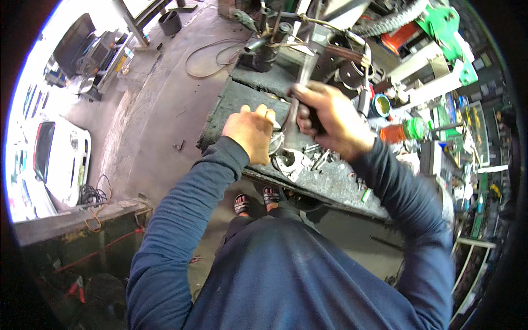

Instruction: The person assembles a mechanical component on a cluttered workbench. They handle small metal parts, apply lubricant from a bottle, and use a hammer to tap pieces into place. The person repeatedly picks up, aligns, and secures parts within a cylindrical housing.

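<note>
Over the workbench [234, 110], my left hand [250, 133] is closed, fingers curled, right beside a round silver metal part [276, 142]. What lies inside that grip is hidden from me. My right hand [335, 118] is wrapped round a long, dark, rod-like tool [292, 127], smeared by motion, so its kind is unclear. The tool slants down toward a silver cast-metal housing [292, 165] with a round opening, which lies near the bench's front edge. Small metal pieces [319, 158] are scattered to the right of the housing.
A bottle of orange liquid with a green top [399, 131] lies on the right, near an open round tin [380, 104]. A dark upright metal fixture [265, 58] stands at the bench's far end. A cable loop [203, 63] lies on the floor; a white car [63, 157] is at left.
</note>
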Tool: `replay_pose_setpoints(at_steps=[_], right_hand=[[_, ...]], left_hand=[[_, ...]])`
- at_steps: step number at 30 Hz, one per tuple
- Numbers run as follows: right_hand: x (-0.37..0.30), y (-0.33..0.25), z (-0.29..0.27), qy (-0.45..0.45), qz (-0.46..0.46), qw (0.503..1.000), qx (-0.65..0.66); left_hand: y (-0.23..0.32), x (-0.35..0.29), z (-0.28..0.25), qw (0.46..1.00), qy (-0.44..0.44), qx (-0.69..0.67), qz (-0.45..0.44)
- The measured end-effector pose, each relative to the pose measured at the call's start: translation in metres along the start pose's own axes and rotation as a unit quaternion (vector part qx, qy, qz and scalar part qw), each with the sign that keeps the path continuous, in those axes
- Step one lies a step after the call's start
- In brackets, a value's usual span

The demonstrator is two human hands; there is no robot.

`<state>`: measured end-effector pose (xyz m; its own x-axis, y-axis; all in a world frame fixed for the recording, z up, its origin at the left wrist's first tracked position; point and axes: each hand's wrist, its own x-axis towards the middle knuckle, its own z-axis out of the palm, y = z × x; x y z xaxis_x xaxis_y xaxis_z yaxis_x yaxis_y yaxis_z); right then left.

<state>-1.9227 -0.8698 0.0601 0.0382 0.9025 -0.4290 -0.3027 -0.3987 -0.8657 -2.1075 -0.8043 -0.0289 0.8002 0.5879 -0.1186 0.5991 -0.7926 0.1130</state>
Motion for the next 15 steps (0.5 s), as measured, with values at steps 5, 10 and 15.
replay_pose_setpoints(at_steps=[5, 10, 15], right_hand=[[0.004, 0.067, -0.005, 0.094, -0.308, 0.942, 0.097], [0.014, 0.076, -0.014, 0.218, -0.664, 0.588, -0.408], [-0.008, 0.013, -0.01, 0.07, -0.609, 0.386, -0.689]], left_hand=[[0.013, 0.004, -0.02, 0.997, -0.078, -0.013, -0.019], [0.01, 0.003, -0.021, 0.996, -0.092, 0.009, -0.016], [-0.013, 0.008, 0.016, 0.99, 0.036, 0.021, 0.135]])
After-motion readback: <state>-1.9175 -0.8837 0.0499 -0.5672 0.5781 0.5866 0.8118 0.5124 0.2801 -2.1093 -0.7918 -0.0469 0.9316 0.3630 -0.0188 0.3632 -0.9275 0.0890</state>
